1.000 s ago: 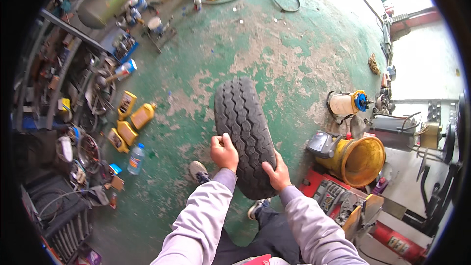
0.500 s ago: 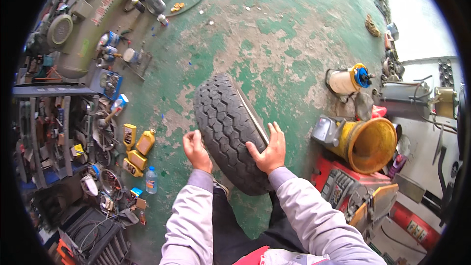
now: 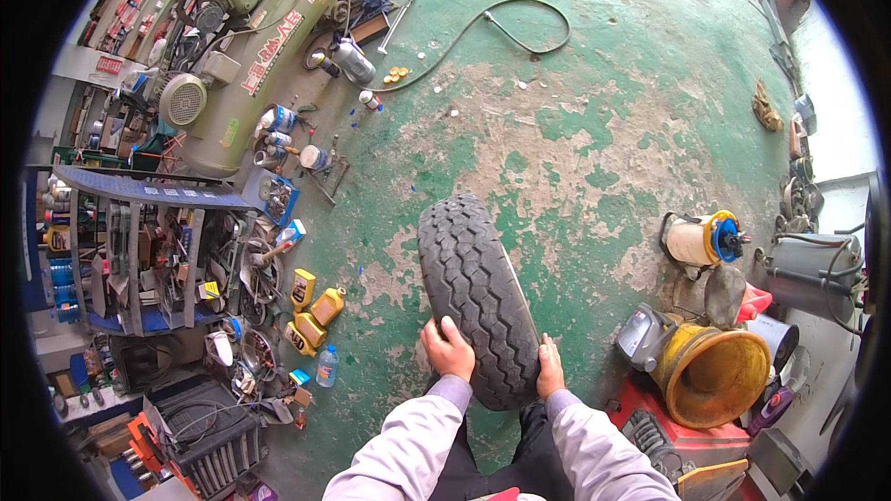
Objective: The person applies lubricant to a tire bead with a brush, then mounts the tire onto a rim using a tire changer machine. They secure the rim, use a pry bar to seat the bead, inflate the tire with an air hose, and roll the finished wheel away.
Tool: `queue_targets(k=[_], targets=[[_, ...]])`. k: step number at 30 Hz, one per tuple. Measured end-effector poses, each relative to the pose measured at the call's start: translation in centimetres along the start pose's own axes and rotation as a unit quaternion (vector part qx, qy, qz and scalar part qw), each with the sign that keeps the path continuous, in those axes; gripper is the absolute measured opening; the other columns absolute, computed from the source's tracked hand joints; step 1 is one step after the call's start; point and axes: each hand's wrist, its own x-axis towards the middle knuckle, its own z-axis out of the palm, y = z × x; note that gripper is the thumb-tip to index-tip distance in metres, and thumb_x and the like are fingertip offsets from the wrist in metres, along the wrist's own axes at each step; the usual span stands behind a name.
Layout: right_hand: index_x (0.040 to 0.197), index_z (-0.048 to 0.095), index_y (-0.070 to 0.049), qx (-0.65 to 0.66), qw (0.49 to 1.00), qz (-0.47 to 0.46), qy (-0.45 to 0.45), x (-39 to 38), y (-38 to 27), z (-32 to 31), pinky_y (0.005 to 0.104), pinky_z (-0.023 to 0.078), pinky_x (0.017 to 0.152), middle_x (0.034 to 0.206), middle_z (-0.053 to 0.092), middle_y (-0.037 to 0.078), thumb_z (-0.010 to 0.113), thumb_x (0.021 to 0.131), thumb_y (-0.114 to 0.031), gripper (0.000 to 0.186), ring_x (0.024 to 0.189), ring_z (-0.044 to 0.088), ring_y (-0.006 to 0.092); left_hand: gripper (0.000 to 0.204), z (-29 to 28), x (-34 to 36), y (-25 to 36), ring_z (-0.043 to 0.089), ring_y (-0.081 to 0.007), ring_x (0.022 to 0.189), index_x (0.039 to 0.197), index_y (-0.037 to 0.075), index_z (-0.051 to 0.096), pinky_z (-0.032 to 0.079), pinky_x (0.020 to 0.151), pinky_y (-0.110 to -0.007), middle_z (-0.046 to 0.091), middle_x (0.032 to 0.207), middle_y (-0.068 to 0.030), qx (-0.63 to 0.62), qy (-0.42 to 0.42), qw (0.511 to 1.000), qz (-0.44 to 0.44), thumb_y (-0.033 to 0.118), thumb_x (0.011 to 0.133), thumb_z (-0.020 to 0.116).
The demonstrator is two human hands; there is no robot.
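A black tire (image 3: 478,306) with a worn, zigzag tread stands upright on the floor in front of my legs, its top leaning a little to the left. My left hand (image 3: 448,350) presses on its left side, thumb up along the tread edge and fingers bent against the sidewall. On the opposite side my right hand (image 3: 550,367) lies along the right sidewall near the bottom, fingers pointing up. Between them the two hands hold the tire. Most of the right sidewall is hidden from above.
Yellow bottles (image 3: 316,315) and a clear water bottle (image 3: 327,366) stand to the left, beside cluttered shelves (image 3: 139,260). A green air compressor (image 3: 260,65) is far left, a hose (image 3: 520,5) lies ahead. To the right are a white-yellow canister (image 3: 701,239) and a yellow drum (image 3: 715,376).
My left hand, apart from the tire before, now rests against it. My right hand has slid off the tread onto the side. The tire stands straighter, and the view has swung left.
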Motion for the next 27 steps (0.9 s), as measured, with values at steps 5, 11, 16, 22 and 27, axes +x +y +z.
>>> queue_targets(k=[5, 11, 16, 22, 27], targets=[[0.156, 0.043, 0.006, 0.057, 0.996, 0.006, 0.075, 2.5, -9.6, -0.7, 0.0439, 0.024, 0.126, 0.159, 0.045, 0.029, 0.042, 0.108, -0.053, 0.076, 0.151, 0.038, 0.0401, 0.043, 4.1, 7.9, 4.1, 0.061, -0.0455, 0.103, 0.114, -0.002, 0.065, 0.048, 0.090, -0.053, 0.065, 0.106, -0.0250, 0.024, -0.050, 0.998, 0.028, 0.040, 0.105, 0.060], [0.153, 0.044, 0.010, 0.084, 0.963, 0.015, 0.257, 8.0, -20.9, 2.6, 0.0425, 0.029, 0.124, 0.156, 0.048, 0.030, 0.050, 0.105, -0.055, 0.081, 0.148, 0.043, 0.0403, 0.056, 11.9, 21.4, 10.2, 0.068, -0.0399, 0.108, 0.121, -0.004, 0.067, 0.052, 0.096, -0.045, 0.071, 0.116, -0.0270, -0.088, -0.258, 0.962, 0.027, 0.049, 0.100, 0.067], [0.149, 0.047, 0.012, 0.118, 0.915, 0.034, 0.384, 19.1, -32.3, 2.8, 0.0444, 0.033, 0.123, 0.155, 0.049, 0.031, 0.054, 0.102, -0.060, 0.086, 0.145, 0.045, 0.0423, 0.053, 5.4, 25.3, 7.1, 0.070, -0.0454, 0.106, 0.116, 0.007, 0.070, 0.054, 0.090, -0.051, 0.075, 0.110, -0.0237, -0.095, -0.328, 0.940, -0.026, 0.056, 0.099, 0.061], [0.153, 0.040, 0.010, 0.277, 0.886, -0.162, 0.335, 30.8, -41.3, -1.9, 0.0398, 0.035, 0.121, 0.155, 0.048, 0.027, 0.060, 0.106, -0.041, 0.072, 0.142, 0.049, 0.0340, 0.083, 1.1, 27.2, 7.7, 0.069, -0.0506, 0.104, 0.139, 0.001, 0.058, 0.052, 0.094, -0.058, 0.072, 0.110, -0.0323, 0.147, -0.468, 0.868, 0.078, 0.070, 0.094, 0.058], [0.155, 0.037, 0.011, 0.020, 0.958, -0.090, 0.271, 23.3, -36.3, 1.7, 0.0492, 0.035, 0.121, 0.152, 0.046, 0.034, 0.067, 0.097, -0.046, 0.087, 0.142, 0.046, 0.0461, 0.095, 8.4, 35.9, 18.9, 0.072, -0.0484, 0.097, 0.139, -0.008, 0.055, 0.056, 0.087, -0.056, 0.074, 0.101, -0.0309, 0.171, -0.344, 0.910, 0.157, 0.072, 0.090, 0.061]])
